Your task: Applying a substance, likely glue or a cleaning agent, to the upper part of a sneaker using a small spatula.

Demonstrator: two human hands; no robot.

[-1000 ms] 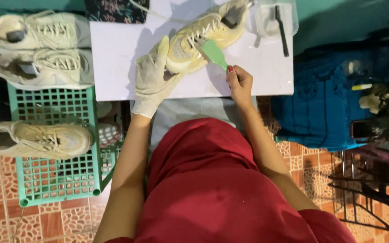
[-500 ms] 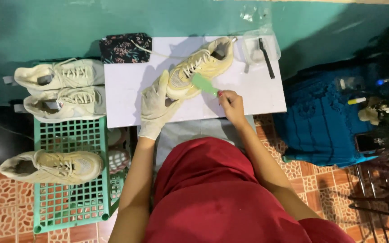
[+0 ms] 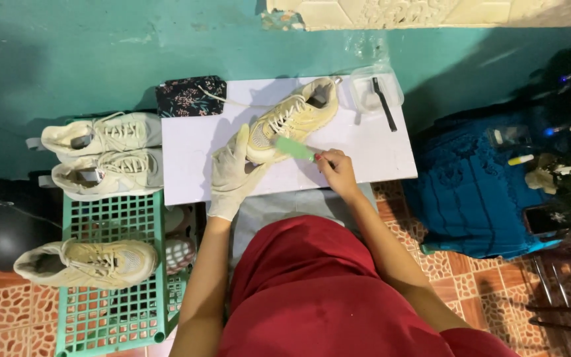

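Left hand: my left hand [image 3: 232,173], in a pale rubber glove, is clasped over the toe of the cream-yellow lace-up sneaker [image 3: 292,119], pinning it down.
Right hand: my bare right hand [image 3: 336,170] is pinched tight round the handle of a small light-green brush [image 3: 294,147], whose head lies against the sneaker's near side.
Sneaker: it lies slanted on the white rectangular board [image 3: 378,149], toe toward me, heel far and to the right.
Far right of board: a clear plastic tub [image 3: 373,92] with a black-handled brush [image 3: 384,102] laid across it.
Far left of board: a dark floral pouch [image 3: 190,96].
Left of board: two pale sneakers [image 3: 104,153] side by side; nearer me, a third sneaker [image 3: 87,262] on a green plastic lattice crate [image 3: 110,311].
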